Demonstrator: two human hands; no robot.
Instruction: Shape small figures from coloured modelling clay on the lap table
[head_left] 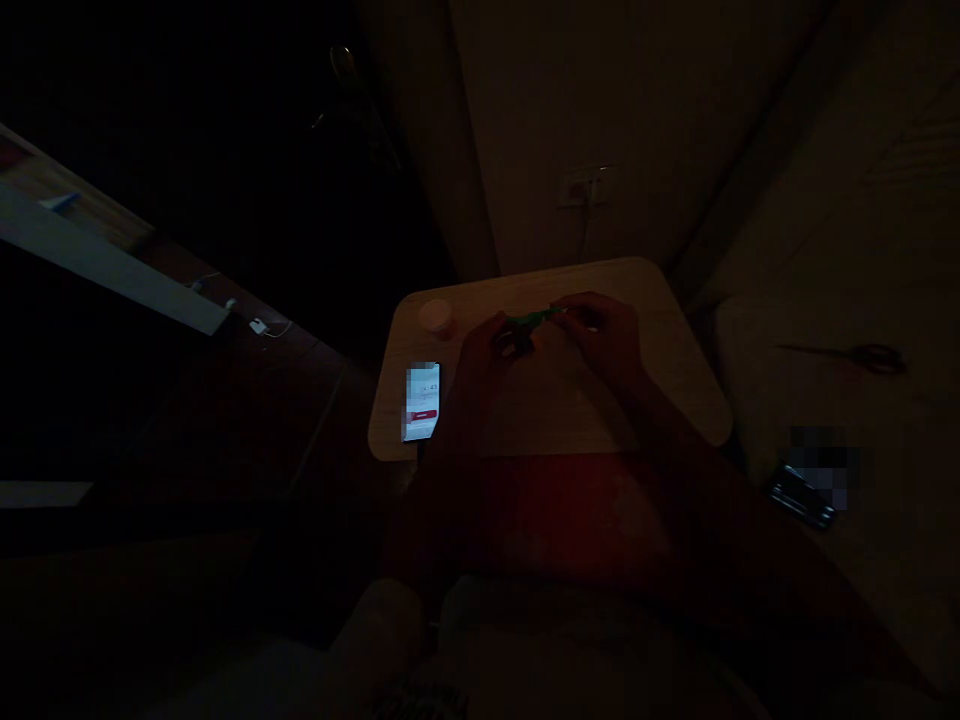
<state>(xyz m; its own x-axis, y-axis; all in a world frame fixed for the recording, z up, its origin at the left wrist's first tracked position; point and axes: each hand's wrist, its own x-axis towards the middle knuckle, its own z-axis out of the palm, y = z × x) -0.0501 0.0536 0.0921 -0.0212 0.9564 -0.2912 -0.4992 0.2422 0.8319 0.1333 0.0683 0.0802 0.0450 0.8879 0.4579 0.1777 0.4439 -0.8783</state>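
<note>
A small green object (534, 318) stretches between my two hands over a wooden tabletop (540, 410); the dimness hides its exact kind. My left hand (489, 348) pinches its left end, with the fingers curled. At the other end, my right hand (604, 330) has its thumb and fingertips closed on the green object. Just left of my left forearm lies a phone (421, 402) with its screen lit. A small pale round container (436, 317) stands near the tabletop's far left corner.
On the pale surface to the right lie scissors (874, 357) and a dark shiny item (802, 496). A wall socket (586, 187) with a cord sits behind the table. A white plug (259, 327) with a cable is on the floor at left.
</note>
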